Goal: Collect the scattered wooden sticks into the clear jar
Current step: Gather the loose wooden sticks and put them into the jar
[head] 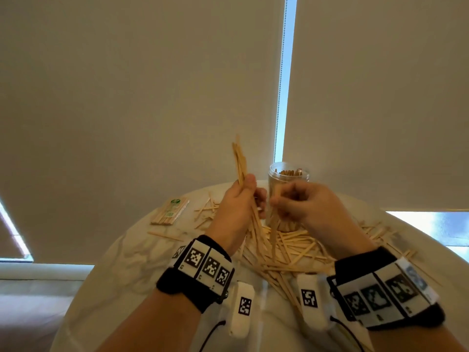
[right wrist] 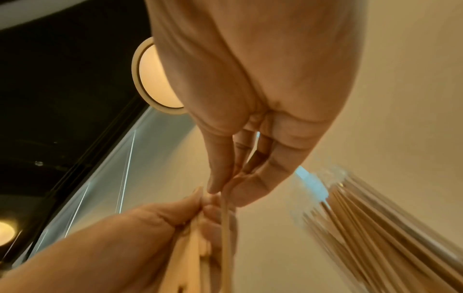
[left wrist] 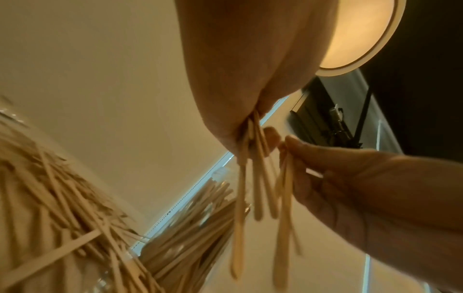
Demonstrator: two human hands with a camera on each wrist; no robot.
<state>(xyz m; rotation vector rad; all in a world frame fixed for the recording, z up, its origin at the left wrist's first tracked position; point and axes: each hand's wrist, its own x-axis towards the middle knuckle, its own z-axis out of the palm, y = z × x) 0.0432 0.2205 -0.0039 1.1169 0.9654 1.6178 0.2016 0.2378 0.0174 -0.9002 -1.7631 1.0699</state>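
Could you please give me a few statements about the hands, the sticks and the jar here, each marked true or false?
1. The left hand grips a bundle of sticks. True.
2. The clear jar is empty. False: it already holds many sticks standing upright.
3. The right hand rests flat on the table. False: it is raised and pinches a few sticks near the left hand.
4. Loose sticks lie scattered on the table. True.
5. A wrapped pack of sticks lies left of the jar. True.

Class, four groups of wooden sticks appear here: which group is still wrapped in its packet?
The packet lying flat, left of the loose pile; its sticks stay aligned under a green label.
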